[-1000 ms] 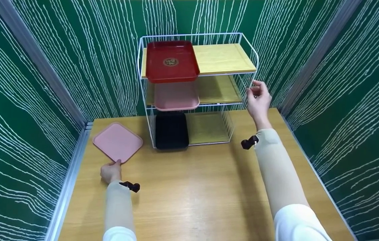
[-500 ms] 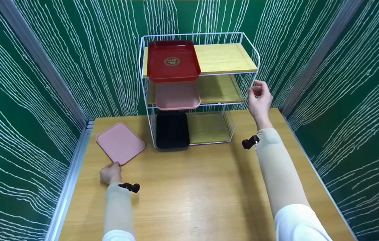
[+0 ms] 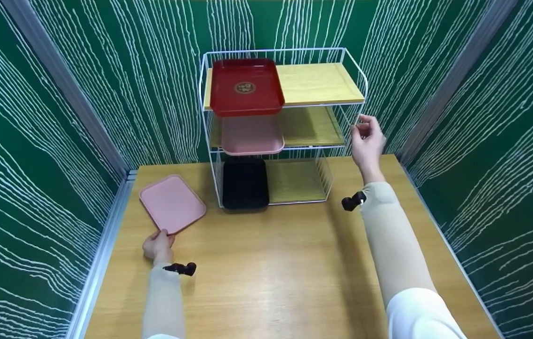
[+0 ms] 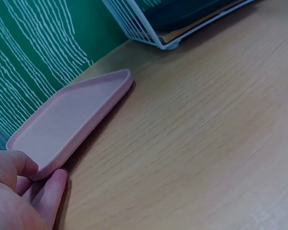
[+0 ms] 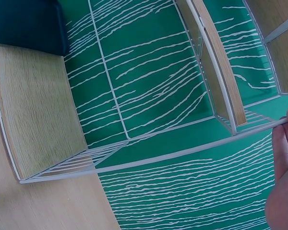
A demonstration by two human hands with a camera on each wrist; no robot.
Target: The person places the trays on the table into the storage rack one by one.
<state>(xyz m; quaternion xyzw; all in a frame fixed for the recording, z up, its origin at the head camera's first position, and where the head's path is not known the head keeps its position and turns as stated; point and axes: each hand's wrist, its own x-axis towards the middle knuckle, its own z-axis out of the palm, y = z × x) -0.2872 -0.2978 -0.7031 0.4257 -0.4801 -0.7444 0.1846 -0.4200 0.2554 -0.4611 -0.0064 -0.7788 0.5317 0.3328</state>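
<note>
My left hand [image 3: 159,247] pinches the near corner of a pink rectangular tray [image 3: 172,205] at the left of the table. In the left wrist view the thumb lies over the tray's rim [image 4: 81,139], with fingers beneath it; the tray looks slightly tilted off the table. On the other side, my right hand [image 3: 368,143] pinches the front right upright of a white wire rack [image 3: 273,203]. The right wrist view shows its fingers [image 5: 281,151] around that white rod [image 5: 192,151].
On the rack's left half sit a red tray [image 3: 247,96] on top, another pink tray [image 3: 252,136] in the middle and a black tray [image 3: 246,183] at the bottom. Wooden boards [image 3: 318,84] form the shelves. Green walls [image 3: 497,155] with white lines enclose the table [image 3: 266,273].
The pink tray in my left hand has turned from a diamond stance to a straighter one and shifted slightly right. My right hand keeps its hold on the rack. The head view has shifted a little.
</note>
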